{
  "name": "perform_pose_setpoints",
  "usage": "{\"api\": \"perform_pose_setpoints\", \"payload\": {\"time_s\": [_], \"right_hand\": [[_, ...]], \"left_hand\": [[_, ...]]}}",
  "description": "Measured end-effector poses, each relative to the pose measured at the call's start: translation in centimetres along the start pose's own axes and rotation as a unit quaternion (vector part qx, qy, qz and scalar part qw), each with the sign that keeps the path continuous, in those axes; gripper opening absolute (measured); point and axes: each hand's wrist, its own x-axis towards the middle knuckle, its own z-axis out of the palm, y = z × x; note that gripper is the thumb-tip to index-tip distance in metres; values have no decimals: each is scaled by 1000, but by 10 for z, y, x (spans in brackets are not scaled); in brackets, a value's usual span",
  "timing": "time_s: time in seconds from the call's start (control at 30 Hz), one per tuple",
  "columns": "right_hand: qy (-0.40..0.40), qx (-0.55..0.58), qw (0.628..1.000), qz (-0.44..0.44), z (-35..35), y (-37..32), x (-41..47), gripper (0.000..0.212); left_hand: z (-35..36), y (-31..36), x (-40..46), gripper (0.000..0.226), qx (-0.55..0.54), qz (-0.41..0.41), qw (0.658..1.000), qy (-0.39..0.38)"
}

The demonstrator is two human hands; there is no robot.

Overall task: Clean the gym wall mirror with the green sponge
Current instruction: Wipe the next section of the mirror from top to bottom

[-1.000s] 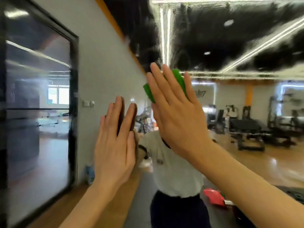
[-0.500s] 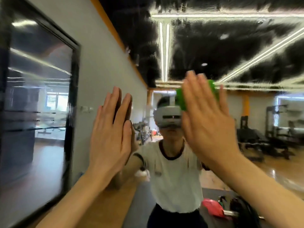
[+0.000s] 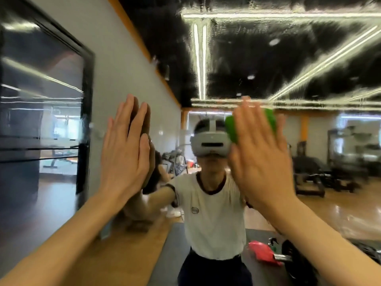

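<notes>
Mirror [image 3: 268,58] smeared, green sponge [image 3: 232,129] under flat right hand [image 3: 261,162]

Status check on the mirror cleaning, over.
Right hand flat, pressing green sponge on mirror. Left hand flat on glass, bare. Upper glass streaky. Nothing in the way.

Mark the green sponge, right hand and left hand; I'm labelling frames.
green sponge [image 3: 232,131], head view, left edge.
right hand [image 3: 261,159], head view, back of hand.
left hand [image 3: 125,157], head view, back of hand.
</notes>
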Motion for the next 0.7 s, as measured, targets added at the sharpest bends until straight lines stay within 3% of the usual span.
{"api": "perform_pose_setpoints", "payload": {"time_s": [0.13, 0.17, 0.27, 0.33, 0.4, 0.53, 0.63, 0.7], "right_hand": [[29, 29, 991, 127, 1, -24, 1, 61], [16, 38, 994, 106, 5, -48, 5, 63], [-12, 35, 997, -64, 20, -108, 9, 65], [-11, 25, 993, -119, 23, -99, 5, 64], [0, 31, 995, -90, 19, -64, -7, 62], [23, 19, 998, 60, 3, -10, -19, 58], [36, 19, 995, 87, 12, -53, 19, 61], [36, 18, 998, 38, 23, -95, 37, 61]], "left_hand": [[2, 3, 0, 55, 1, 31, 1000, 2], [3, 3, -1, 55, -7, 33, 999, 1], [3, 2, 0, 55, -29, 33, 999, 3], [4, 2, 0, 55, -30, 40, 999, 6], [4, 1, -2, 54, -25, 44, 999, 11], [5, 0, -3, 53, -53, 47, 997, 24], [5, 0, -2, 51, -121, 34, 991, 41], [2, 0, -3, 50, -193, 26, 980, 46]]}}
